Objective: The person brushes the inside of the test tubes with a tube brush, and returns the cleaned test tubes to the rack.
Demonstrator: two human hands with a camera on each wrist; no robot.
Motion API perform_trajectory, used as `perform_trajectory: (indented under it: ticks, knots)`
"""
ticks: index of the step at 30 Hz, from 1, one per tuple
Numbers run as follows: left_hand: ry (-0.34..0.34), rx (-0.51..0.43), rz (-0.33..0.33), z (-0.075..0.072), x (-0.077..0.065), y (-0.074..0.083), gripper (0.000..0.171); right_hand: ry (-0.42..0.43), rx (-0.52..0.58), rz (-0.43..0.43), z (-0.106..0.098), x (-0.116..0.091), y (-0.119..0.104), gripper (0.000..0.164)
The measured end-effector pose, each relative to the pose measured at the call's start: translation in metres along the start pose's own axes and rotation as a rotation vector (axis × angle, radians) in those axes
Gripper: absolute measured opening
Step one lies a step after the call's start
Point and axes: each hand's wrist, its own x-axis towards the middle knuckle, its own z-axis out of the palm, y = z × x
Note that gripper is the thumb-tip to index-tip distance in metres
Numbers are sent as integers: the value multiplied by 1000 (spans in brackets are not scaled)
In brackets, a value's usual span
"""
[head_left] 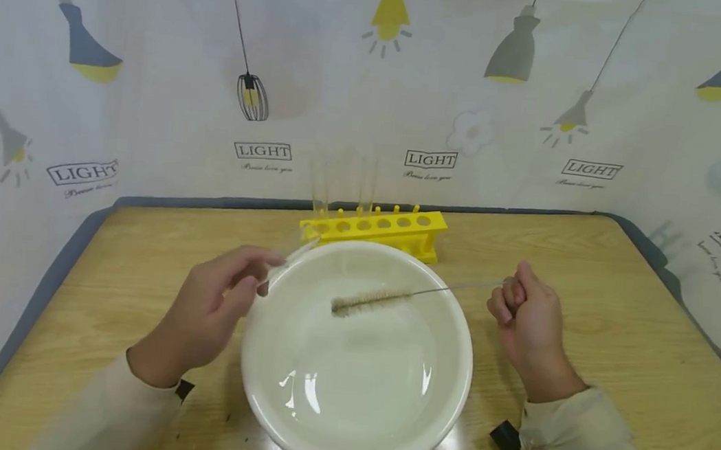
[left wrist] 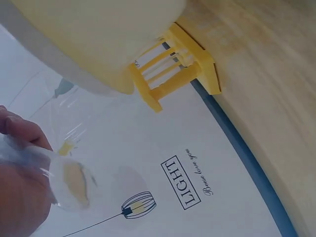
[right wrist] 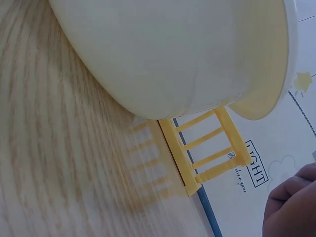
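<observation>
My left hand (head_left: 213, 305) pinches a clear test tube (head_left: 295, 255) between thumb and fingers at the left rim of a white basin (head_left: 252, 377). In the left wrist view the round end of the test tube (left wrist: 74, 185) points toward the camera beside the fingers. On the other side, my right hand (head_left: 530, 325) grips the thin wire handle of a test tube brush (head_left: 371, 301). Its tan bristles extend leftward over the basin, apart from the tube. The right wrist view catches only part of the right hand (right wrist: 291, 207), and the brush is hidden there.
Behind the basin stands a yellow test tube rack (head_left: 431, 224) with clear tubes (head_left: 367, 191) upright in its left part. All of this is on a wooden table (head_left: 611, 281). A curtain (head_left: 343, 100) printed with lamps hangs along the table's back and sides.
</observation>
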Motion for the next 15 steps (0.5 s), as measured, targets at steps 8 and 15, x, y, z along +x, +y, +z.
perform_trajectory:
  ticks: [8, 15]
  knots:
    - [-14, -116, -35, -7, 38, 10, 29, 5, -39, -16, 2, -2, 0, 46]
    - [56, -104, -22, -4, 82, 25, 32, 19, -77, -23, 3, -3, 0, 46]
